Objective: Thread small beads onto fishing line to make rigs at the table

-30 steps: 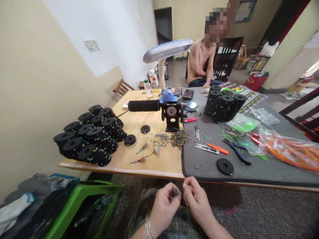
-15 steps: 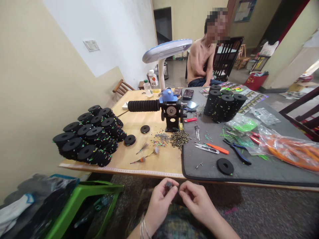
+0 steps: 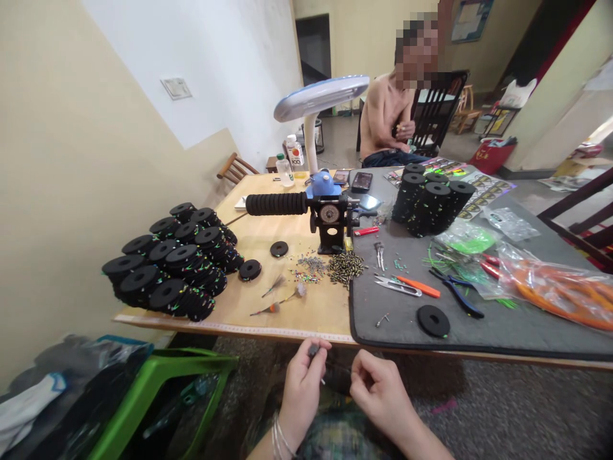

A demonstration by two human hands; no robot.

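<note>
Low in front of the table's front edge, my left hand [image 3: 306, 374] pinches a small dark grey piece [image 3: 313, 349] between thumb and fingers; its kind is too small to tell. A thin pale tip [image 3: 322, 382] pokes out below that thumb. To its right, apart from it, my right hand [image 3: 376, 383] is closed in a pinch, and whatever lies in its fingertips is hidden. Nearest on the table are a black foam spool [image 3: 433, 321], thread snips [image 3: 397, 285] and brush-like tufts [image 3: 274, 307].
Stacked black foam spools [image 3: 165, 294] crowd the left, with more spools [image 3: 435, 198] at the back right. A winding device [image 3: 330, 220] and a lamp [image 3: 320, 96] stand mid-table beside small brass-dark beads [image 3: 345, 267]. Pliers [image 3: 460, 294] lie right. A person [image 3: 385, 121] sits behind the table.
My hands have moved apart: the left went slightly left and up, the right slightly right. The seated person's hand has risen to the chest.
</note>
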